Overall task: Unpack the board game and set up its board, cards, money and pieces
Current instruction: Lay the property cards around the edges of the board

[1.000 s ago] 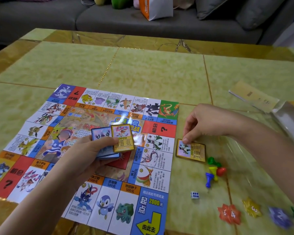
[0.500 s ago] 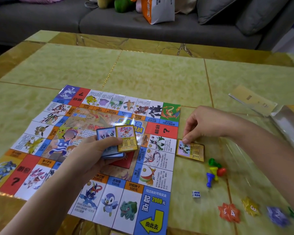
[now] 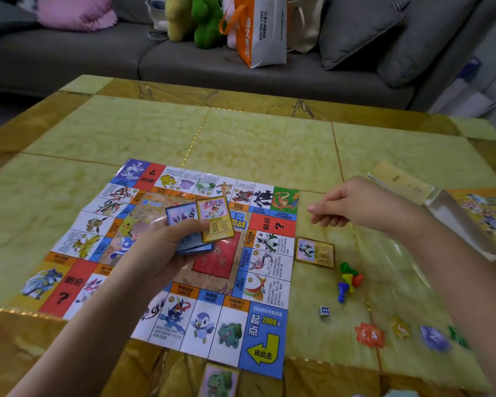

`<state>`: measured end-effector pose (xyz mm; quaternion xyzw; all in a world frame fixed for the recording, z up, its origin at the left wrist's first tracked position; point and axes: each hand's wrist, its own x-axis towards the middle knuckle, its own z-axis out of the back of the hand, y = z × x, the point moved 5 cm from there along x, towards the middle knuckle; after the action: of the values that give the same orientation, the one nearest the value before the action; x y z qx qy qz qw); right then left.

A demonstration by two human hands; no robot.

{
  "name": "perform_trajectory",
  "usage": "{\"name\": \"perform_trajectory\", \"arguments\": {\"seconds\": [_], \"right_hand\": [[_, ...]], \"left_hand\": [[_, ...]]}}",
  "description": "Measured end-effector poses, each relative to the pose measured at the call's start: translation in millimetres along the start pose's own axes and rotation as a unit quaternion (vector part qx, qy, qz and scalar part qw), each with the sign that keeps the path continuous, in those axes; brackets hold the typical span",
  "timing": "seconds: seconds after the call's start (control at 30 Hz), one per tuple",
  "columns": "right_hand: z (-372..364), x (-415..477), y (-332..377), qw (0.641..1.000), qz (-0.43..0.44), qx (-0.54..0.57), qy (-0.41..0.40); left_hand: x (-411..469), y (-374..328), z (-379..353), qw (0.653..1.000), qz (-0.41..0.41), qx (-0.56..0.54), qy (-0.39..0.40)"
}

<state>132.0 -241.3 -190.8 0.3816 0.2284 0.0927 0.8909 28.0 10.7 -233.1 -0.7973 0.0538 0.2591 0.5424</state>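
The paper game board [image 3: 269,333] lies unfolded on the yellow-green table. My left hand [image 3: 161,253] hovers over its middle and grips a stack of cards [image 3: 201,224], a yellow-bordered card on top. My right hand [image 3: 352,207] hangs in the air right of the board, fingers loosely curled, holding nothing. Just below it one yellow-bordered card [image 3: 315,252] lies flat beside the board's right edge. Coloured pawns [image 3: 348,279] lie in a small heap, with a white die [image 3: 324,310] below them.
Star-shaped number tokens [image 3: 370,335] lie along the front right. Paper money [image 3: 398,181] and the game's packaging [image 3: 484,219] lie at the far right. Another card [image 3: 219,381] sits at the table's near edge. A grey sofa with a bag [image 3: 264,32] stands behind.
My right hand has let go of the card beside the board and lifted up and away from it. My left hand still holds the stack; the view has tilted up.
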Motion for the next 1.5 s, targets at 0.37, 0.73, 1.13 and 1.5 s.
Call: {"name": "perform_trajectory", "arguments": {"seconds": [0.37, 0.73, 1.13, 1.5], "right_hand": [[-97, -88, 40, 0.978, 0.073, 0.193, 0.000], [-123, -97, 12, 0.951, 0.022, 0.285, -0.114], [-112, -82, -19, 0.905, -0.057, 0.372, -0.196], [-100, -88, -44, 0.794, -0.069, 0.530, -0.292]], "left_hand": [[-72, 27, -12, 0.994, -0.030, 0.030, 0.098], [-80, 44, -8, 0.982, 0.106, -0.026, 0.151], [-62, 44, 10, 0.990, 0.109, -0.059, 0.073], [-54, 48, 20, 0.994, 0.104, -0.034, 0.026]]}}
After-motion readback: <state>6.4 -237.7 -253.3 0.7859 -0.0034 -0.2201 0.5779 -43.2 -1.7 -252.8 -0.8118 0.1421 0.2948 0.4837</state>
